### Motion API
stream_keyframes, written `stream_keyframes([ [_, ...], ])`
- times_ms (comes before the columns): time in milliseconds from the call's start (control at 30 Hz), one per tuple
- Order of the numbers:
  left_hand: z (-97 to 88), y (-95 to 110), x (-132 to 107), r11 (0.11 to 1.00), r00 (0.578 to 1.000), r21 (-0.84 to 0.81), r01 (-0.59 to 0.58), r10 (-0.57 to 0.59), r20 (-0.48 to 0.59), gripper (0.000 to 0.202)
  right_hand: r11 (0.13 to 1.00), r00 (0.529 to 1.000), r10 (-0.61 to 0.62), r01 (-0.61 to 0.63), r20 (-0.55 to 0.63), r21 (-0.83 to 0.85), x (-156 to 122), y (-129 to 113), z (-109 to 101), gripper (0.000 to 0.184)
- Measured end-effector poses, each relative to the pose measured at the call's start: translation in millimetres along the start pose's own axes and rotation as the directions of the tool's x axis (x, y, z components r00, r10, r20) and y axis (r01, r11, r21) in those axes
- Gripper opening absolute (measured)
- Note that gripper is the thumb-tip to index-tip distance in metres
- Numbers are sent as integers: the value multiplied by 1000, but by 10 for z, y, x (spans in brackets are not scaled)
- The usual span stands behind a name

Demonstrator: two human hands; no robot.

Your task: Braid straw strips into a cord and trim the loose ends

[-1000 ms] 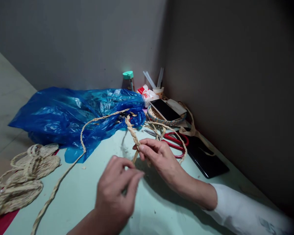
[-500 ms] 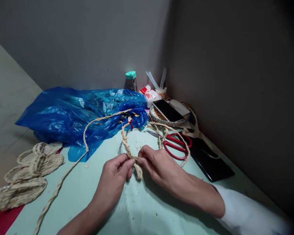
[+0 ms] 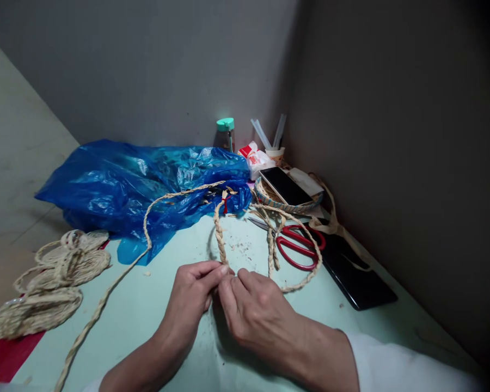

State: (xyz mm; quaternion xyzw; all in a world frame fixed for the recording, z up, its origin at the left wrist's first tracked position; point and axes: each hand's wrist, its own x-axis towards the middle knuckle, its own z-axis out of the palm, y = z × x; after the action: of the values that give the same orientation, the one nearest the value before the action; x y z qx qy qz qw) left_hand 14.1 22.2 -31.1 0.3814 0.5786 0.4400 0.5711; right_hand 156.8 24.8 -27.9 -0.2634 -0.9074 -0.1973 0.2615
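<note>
A pale straw braid [image 3: 219, 234], tied near its far end with a red tie [image 3: 225, 203], runs down to my two hands over the table [image 3: 245, 337]. My left hand [image 3: 194, 288] pinches the braid between thumb and forefinger. Right beside it, my right hand [image 3: 255, 307] is closed around the strands at the braid's near end, which its fingers hide. A second plaited cord [image 3: 310, 277] curves in a loop to the right of my hands. Another long twisted cord [image 3: 102, 302] comes out of the blue plastic bag [image 3: 147, 179] and runs toward the lower left.
Red-handled scissors [image 3: 298, 247] and a black tablet-like slab [image 3: 355, 272] lie on the right. Behind them, a phone [image 3: 283, 185] rests on a woven basket [image 3: 265, 196]. A green-lidded bottle [image 3: 225, 133] stands by the wall. Woven straw sandals [image 3: 65, 272] lie at the left.
My right hand has moved down and closed over the braid's near end, covering the loose strands that showed before. My left hand keeps its pinch. The whole view has shifted slightly.
</note>
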Motion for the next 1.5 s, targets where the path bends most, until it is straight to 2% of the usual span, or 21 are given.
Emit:
stream_keyframes([
  [167, 12, 108, -31, 997, 994, -23, 71, -68, 88, 30, 996, 994, -15, 25, 105, -91, 6, -106, -94, 32],
  [267, 12, 134, -37, 997, 996, -36, 69, -67, 61, 28, 997, 992, -7, 16, 125, -74, -13, -116, -96, 34],
  [367, 9, 122, -42, 1000, 1000, 17, -3, 3, 29, 29, 992, 992, -8, -9, 128, 126, -40, -32, -81, 30],
  [433, 16, 110, -57, 991, 997, 105, -78, 75, 33, 33, 923, 982, 94, -148, 165, 356, -41, 60, -95, 21],
  [467, 24, 108, -69, 980, 992, 158, -123, 117, 43, 33, 849, 965, 174, -249, 198, 465, -32, 109, -109, 16],
  [533, 43, 109, -100, 944, 980, 261, -200, 188, 69, 31, 658, 898, 354, -437, 261, 614, 3, 202, -141, 13],
  [600, 61, 113, -134, 909, 972, 346, -235, 214, 96, 30, 455, 797, 502, -574, 336, 681, 50, 281, -165, 10],
  [667, 72, 113, -161, 872, 966, 415, -260, 227, 127, 29, 250, 694, 570, -657, 441, 711, 92, 344, -168, 12],
  [733, 79, 108, -179, 830, 953, 467, -304, 254, 168, 28, 41, 649, 525, -666, 550, 745, 114, 386, -149, 21],
  [867, 91, 102, -184, 733, 928, 572, -368, 258, 268, 27, -400, 649, 354, -546, 673, 736, 106, 396, -77, 30],
  [933, 92, 96, -176, 647, 905, 633, -425, 276, 324, 26, -514, 619, 361, -492, 697, 703, 91, 380, -46, 32],
  [1100, 54, 11, -136, 362, 816, 755, -547, 430, 386, 27, -524, 555, 485, -434, 676, 732, 62, 344, -12, 33],
  [1200, 23, -23, -101, 218, 760, 797, -563, 516, 396, 30, -598, 530, 474, -393, 704, 698, 70, 337, 3, 30],
  [1267, 11, -4, -74, 163, 727, 810, -563, 565, 391, 29, -640, 518, 462, -367, 720, 675, 85, 337, 17, 27],
  [1333, 6, 36, -46, 167, 705, 799, -578, 596, 385, 25, -654, 513, 464, -351, 722, 670, 100, 342, 31, 27],
  [1400, 7, 71, -21, 228, 715, 766, -601, 582, 388, 24, -659, 505, 468, -348, 725, 667, 113, 355, 37, 27],
  [1500, 3, 79, -8, 415, 807, 708, -571, 444, 391, 27, -645, 492, 480, -363, 726, 672, 126, 380, 28, 27],
])
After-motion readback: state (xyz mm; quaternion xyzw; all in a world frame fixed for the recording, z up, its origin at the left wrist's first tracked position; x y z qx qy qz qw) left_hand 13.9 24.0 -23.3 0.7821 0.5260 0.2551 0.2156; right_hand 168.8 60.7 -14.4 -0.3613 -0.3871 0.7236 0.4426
